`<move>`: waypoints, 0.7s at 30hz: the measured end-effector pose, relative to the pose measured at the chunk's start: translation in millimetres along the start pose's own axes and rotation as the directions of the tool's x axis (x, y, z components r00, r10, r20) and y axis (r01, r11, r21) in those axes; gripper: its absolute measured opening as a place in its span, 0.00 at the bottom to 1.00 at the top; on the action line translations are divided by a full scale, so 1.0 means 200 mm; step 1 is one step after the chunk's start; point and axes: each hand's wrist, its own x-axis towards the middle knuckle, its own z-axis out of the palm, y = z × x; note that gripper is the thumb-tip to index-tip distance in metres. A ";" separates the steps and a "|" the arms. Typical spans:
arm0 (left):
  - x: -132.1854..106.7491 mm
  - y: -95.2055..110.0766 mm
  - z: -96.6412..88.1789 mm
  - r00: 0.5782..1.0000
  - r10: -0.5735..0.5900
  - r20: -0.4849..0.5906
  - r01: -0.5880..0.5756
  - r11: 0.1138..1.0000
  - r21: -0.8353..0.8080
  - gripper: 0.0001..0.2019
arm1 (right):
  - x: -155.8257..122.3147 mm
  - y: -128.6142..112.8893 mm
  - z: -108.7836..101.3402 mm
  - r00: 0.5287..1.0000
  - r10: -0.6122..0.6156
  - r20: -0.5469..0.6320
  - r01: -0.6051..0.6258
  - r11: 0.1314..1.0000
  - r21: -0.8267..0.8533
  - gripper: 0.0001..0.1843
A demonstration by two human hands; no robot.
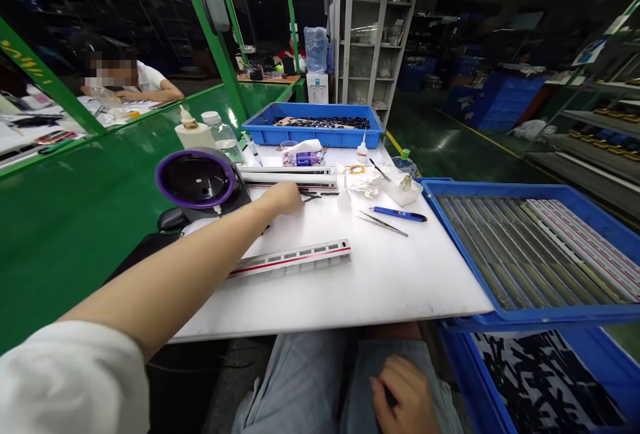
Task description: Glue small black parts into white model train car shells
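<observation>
My left hand (284, 198) reaches out over the white table (350, 287), fingers curled down on thin black strips (315, 195) lying in front of two long white rails (290, 177). A white model train side with a red stripe and window holes (293, 259) lies nearer to me, under my forearm. My right hand (406, 397) rests on my lap below the table edge, fingers closed around a small dark object I cannot make out.
A purple-rimmed magnifier lamp (196, 181) stands at the left. Tweezers (383, 223), a blue pen (399, 214), glue bottles and tissue lie mid-table. Blue trays: one far back (315, 124), one at the right with long strips (530, 247), one below (545, 381). A person sits behind the green divider.
</observation>
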 end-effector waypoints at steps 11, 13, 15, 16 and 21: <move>-0.95 0.06 -0.07 0.998 0.063 -0.025 -0.067 0.871 -0.486 0.14 | 0.10 -0.18 -0.05 0.945 0.327 0.022 -0.317 0.892 0.322 0.06; -1.16 0.18 0.03 0.997 0.064 -0.042 -0.076 0.758 -0.648 0.13 | 0.23 -0.29 -0.12 0.880 0.465 0.094 -0.449 0.752 0.483 0.12; -1.30 0.28 0.12 0.998 0.063 0.017 -0.028 0.660 -0.750 0.11 | 0.36 -0.38 -0.17 0.824 0.517 0.233 -0.533 0.569 0.626 0.15; -1.34 0.33 0.16 0.997 0.068 0.027 -0.022 0.622 -0.783 0.10 | 0.42 -0.41 -0.19 0.795 0.536 0.284 -0.565 0.485 0.668 0.15; -1.43 0.40 0.21 0.996 0.084 -0.028 -0.072 0.583 -0.809 0.06 | 0.51 -0.49 -0.17 0.700 0.588 0.404 -0.622 0.224 0.751 0.15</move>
